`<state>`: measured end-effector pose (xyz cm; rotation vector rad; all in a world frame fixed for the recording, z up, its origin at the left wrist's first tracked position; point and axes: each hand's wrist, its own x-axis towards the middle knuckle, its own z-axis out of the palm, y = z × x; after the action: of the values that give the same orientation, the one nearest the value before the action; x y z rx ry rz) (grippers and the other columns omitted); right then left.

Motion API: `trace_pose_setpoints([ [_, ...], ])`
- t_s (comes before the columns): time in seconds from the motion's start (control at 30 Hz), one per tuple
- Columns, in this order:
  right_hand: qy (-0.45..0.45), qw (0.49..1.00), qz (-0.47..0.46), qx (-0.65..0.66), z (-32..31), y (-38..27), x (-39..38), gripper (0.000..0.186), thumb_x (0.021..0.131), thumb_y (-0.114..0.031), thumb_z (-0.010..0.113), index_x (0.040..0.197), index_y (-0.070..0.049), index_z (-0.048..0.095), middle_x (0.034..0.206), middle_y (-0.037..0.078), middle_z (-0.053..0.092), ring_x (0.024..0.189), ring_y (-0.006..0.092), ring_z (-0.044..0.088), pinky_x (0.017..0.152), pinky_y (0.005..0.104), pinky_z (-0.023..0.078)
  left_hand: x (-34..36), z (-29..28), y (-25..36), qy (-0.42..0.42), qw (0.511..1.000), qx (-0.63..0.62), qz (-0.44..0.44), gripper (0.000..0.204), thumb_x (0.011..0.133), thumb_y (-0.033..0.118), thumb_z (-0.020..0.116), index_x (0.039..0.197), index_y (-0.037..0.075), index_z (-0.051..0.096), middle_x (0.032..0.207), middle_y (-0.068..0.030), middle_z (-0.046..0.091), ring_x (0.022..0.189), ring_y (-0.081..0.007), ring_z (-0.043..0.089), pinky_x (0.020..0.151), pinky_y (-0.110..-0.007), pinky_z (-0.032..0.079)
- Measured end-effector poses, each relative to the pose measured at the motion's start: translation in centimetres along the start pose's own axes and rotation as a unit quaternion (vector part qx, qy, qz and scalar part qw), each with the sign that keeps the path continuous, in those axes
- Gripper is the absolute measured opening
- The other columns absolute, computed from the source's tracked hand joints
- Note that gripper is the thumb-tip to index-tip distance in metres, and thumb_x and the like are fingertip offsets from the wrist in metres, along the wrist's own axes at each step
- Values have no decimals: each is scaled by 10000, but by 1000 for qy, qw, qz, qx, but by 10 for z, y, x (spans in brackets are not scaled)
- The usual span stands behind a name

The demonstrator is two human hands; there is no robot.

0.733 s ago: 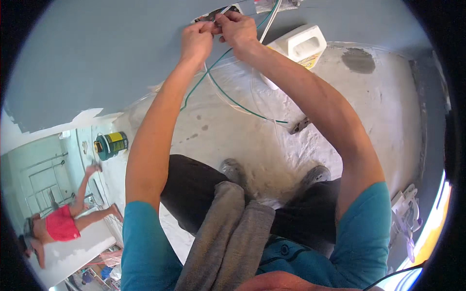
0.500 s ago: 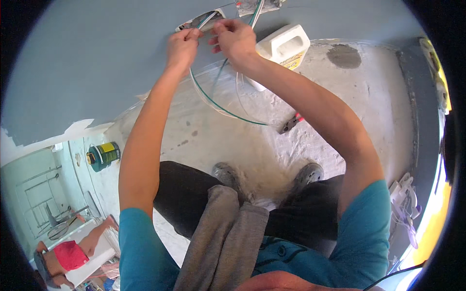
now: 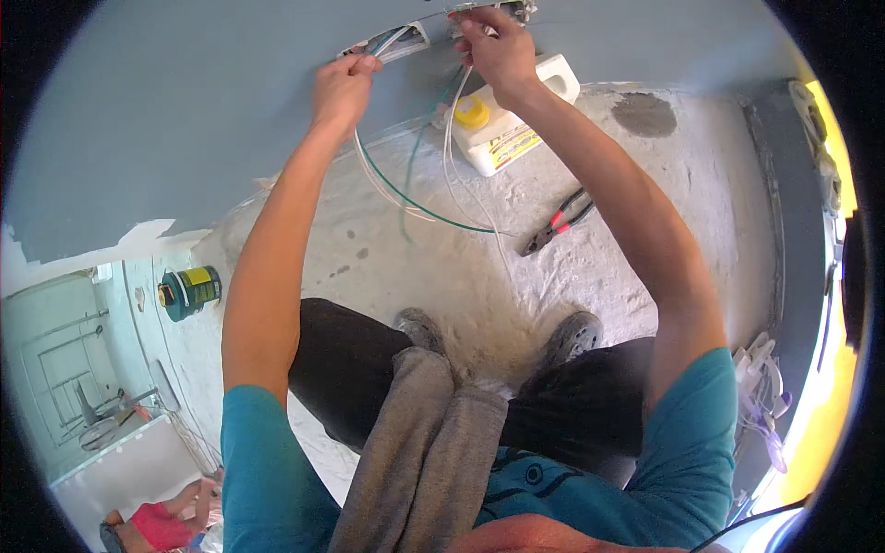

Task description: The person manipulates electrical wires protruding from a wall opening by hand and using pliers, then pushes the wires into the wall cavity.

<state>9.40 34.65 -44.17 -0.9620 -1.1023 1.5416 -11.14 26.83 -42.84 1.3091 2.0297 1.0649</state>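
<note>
My left hand is closed in a pinch on electrical wires beside the left wall box. Below it, a green wire and white ones curve down over the floor. My right hand is raised at the right wall box, its fingers closed round white wires that hang below it. The fingers partly hide that box and the exact grip. A second green strand hangs behind the white wires. Pliers with red and black handles lie on the floor below my right forearm.
A white jug with a yellow cap stands against the grey wall. A green and yellow container is at the left. Another person is at the lower left. White and purple items lie along the right edge.
My right hand has moved up and right, from beside my left hand to the right wall box. My left hand stays nearly in place. The other person has shifted lower.
</note>
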Motion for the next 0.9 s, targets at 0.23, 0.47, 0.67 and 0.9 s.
trace_pose_setpoints([
  [0.23,-6,998,-34,-57,-9,4,18,219,976,-163,644,1127,-10,689,992,76,706,819,154,697,647,297,573,1,8,16,8,1000,24,-5,252,967,270,628,1026,55,745,777,2,570,682,-96,470,563,-289,379],
  [0.47,26,990,-32,-137,-1,3,16,199,972,-185,657,1083,-35,726,935,53,732,815,121,705,626,277,563,-4,3,19,-5,999,40,-25,233,953,247,635,1023,58,751,810,-20,601,766,-127,531,697,-311,450],
  [0.67,41,988,-44,-139,2,0,16,200,951,-190,678,1064,-35,735,934,59,745,805,123,724,609,275,568,-2,4,13,4,999,44,10,249,965,245,618,1035,41,742,817,-30,612,789,-157,552,733,-323,456],
  [0.9,60,983,-59,-166,0,4,23,203,927,-168,684,1042,-9,733,896,63,747,805,131,725,597,278,551,-3,5,19,3,999,47,-5,248,959,257,617,1032,58,747,879,-51,661,815,-172,580,767,-324,468],
])
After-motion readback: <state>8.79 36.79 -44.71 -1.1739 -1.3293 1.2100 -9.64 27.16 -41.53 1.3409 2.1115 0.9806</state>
